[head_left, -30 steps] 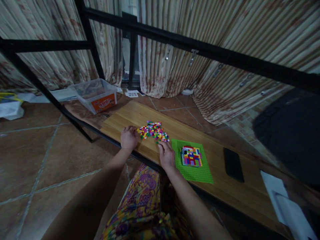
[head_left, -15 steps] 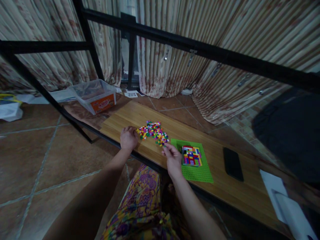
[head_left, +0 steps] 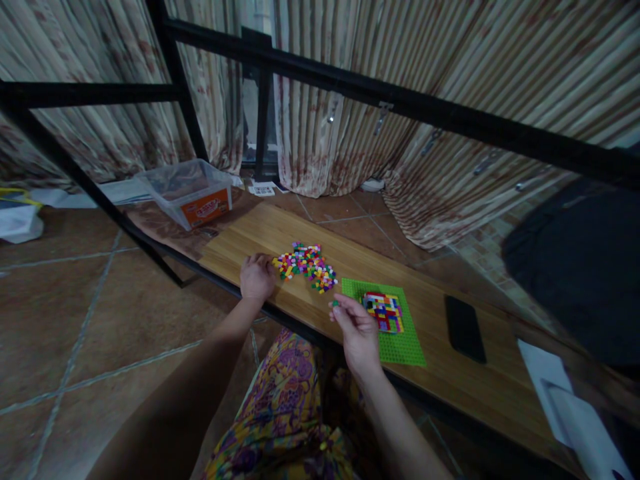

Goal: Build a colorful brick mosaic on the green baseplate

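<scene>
A small green building brick (head_left: 335,303) is pinched between the thumb and fingers of my right hand (head_left: 359,333), held just left of the green baseplate (head_left: 400,350). On that baseplate stands a block of multicoloured bricks (head_left: 385,312), its near left corner partly covered by my hand. My left hand (head_left: 257,277) rests on the wooden board at the left end of a loose pile of small coloured bricks (head_left: 307,263). Its fingers are curled in, and whatever they may hold is hidden.
A black phone (head_left: 465,328) lies on the wooden board (head_left: 425,287) to the right. A clear plastic box with an orange label (head_left: 193,193) stands at the far left end. Black metal bars (head_left: 400,110) cross in front of the striped curtains.
My right hand has drawn back from the pile's edge, moving right and slightly nearer to me, with the green brick in its fingertips. The left hand has stayed in place.
</scene>
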A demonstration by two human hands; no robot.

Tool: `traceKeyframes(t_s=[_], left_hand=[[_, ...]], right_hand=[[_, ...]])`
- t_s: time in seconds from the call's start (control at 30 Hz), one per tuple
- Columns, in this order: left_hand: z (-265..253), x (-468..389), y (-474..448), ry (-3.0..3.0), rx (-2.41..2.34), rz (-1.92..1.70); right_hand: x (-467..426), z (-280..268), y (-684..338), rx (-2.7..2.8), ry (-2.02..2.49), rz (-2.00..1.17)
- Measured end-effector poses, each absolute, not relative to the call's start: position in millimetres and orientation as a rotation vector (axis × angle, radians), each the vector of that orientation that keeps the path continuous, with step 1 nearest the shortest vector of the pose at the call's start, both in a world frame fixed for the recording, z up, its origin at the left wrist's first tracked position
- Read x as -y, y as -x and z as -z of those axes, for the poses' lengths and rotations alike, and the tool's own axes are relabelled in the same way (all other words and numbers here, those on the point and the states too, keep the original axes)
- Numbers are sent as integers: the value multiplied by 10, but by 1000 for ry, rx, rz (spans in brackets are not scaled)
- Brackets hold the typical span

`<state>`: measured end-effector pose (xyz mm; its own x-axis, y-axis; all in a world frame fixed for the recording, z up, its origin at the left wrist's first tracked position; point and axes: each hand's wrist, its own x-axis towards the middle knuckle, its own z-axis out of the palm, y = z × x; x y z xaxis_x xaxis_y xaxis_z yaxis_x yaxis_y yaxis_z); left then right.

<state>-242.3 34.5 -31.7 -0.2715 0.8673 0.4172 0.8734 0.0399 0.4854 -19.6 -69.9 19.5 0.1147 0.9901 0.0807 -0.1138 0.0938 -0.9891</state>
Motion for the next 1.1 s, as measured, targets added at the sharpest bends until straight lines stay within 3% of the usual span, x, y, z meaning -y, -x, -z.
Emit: traceKeyframes(t_s=[0.27, 0.7, 1.1], left_hand=[[338, -344, 2438, 1895, 2242, 1091], [299, -336, 2431, 1880, 2258, 1067], [309, -337, 2435, 1873, 2258, 1072]], right_hand=[[989, -102, -155, 1534, 1392, -832], [704, -125, -710, 1611, 1582, -81], [582, 88, -764, 1513, 1609, -131]])
